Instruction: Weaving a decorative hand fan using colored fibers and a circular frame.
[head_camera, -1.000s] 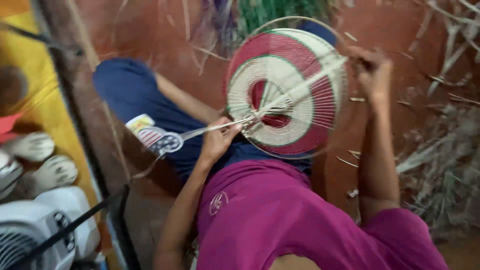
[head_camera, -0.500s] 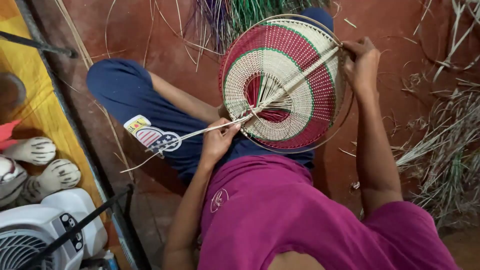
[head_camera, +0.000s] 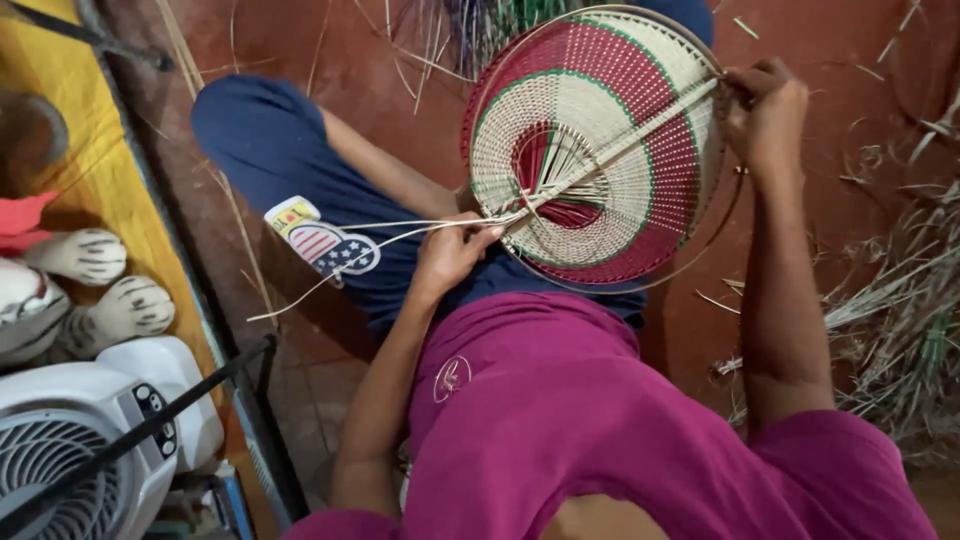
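We see a round woven fan (head_camera: 600, 150) held over our lap, banded in cream, red and thin green rings, with a pale rib running across it. Our right hand (head_camera: 765, 110) grips the rib's far right end at the rim. Our left hand (head_camera: 450, 255) pinches loose pale strands (head_camera: 340, 265) at the near left edge.

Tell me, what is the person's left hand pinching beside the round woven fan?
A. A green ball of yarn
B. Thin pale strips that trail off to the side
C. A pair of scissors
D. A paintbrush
B: the left hand closes its grip on thin pale strips that run from the centre of the woven fan out over the knee, while the right hand holds the fan's far edge.
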